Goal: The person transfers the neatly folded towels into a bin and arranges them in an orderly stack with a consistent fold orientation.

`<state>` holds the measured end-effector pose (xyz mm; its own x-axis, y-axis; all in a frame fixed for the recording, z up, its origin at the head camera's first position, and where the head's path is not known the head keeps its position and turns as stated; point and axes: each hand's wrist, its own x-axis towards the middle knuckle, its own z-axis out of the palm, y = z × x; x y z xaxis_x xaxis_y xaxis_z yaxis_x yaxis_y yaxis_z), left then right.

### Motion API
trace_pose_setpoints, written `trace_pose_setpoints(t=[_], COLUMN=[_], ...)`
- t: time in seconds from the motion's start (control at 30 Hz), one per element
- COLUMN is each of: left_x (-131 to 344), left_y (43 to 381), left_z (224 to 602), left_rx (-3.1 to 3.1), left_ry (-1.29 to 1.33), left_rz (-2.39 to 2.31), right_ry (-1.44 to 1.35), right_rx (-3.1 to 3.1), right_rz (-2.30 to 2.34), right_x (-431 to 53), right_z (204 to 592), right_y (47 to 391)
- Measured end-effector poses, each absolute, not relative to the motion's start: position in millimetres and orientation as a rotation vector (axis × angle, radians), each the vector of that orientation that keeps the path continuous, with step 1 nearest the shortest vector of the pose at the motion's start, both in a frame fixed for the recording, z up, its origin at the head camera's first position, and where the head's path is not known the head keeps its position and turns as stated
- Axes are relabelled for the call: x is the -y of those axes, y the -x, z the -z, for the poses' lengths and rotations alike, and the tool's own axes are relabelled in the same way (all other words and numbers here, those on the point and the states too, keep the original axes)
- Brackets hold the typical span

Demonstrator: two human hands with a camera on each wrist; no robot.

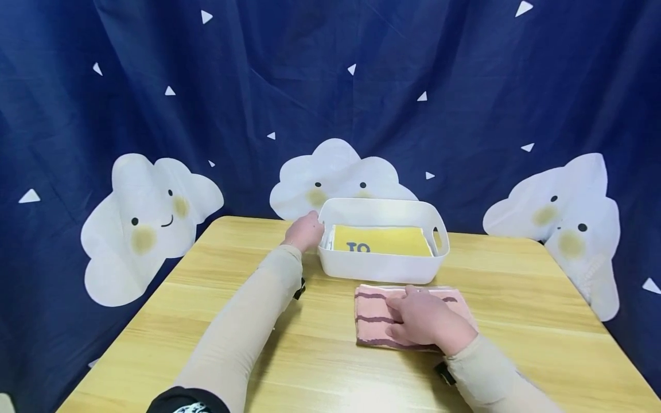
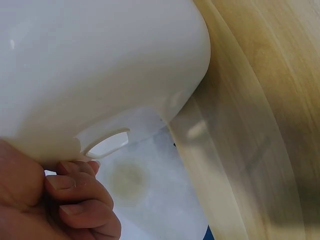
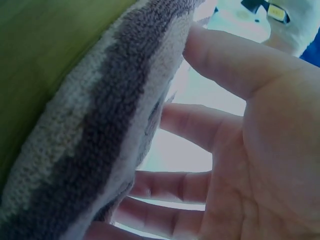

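A white plastic basket with handle slots stands toward the back of the table. My left hand grips its left end; in the left wrist view the curled fingers are at the rim beside the handle slot. Inside the basket lies a folded yellow cloth with dark lettering. In front of the basket is a folded pink towel with dark wavy stripes. My right hand rests on top of it, fingertips touching the cloth and fingers spread, as the right wrist view also shows.
The wooden table has rounded back corners. Close behind it hangs a dark blue curtain printed with white clouds and small triangles. A black band is worn at the right wrist.
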<state>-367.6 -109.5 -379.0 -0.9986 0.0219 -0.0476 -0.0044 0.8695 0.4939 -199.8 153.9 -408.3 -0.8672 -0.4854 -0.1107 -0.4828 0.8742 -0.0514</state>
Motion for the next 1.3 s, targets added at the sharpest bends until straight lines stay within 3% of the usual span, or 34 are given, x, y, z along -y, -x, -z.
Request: trace_pose_setpoints(t=[0.37, 0.87, 1.3], left_x=[109, 111, 123], left_y=[365, 366, 349], left_z=[378, 376, 379], left_rx=[-2.993, -2.985, -3.219], left_ry=[-0.032, -0.022, -0.16], left_rz=[-0.824, -0.806, -0.477], right_ry=[0.815, 0.799, 0.952], right_rx=[-2.936, -2.937, -2.813], right_rz=[0.006, -0.004, 0.344], right_x=[-111, -99, -146], right_z=[414, 416, 403], right_y=[202, 203, 207])
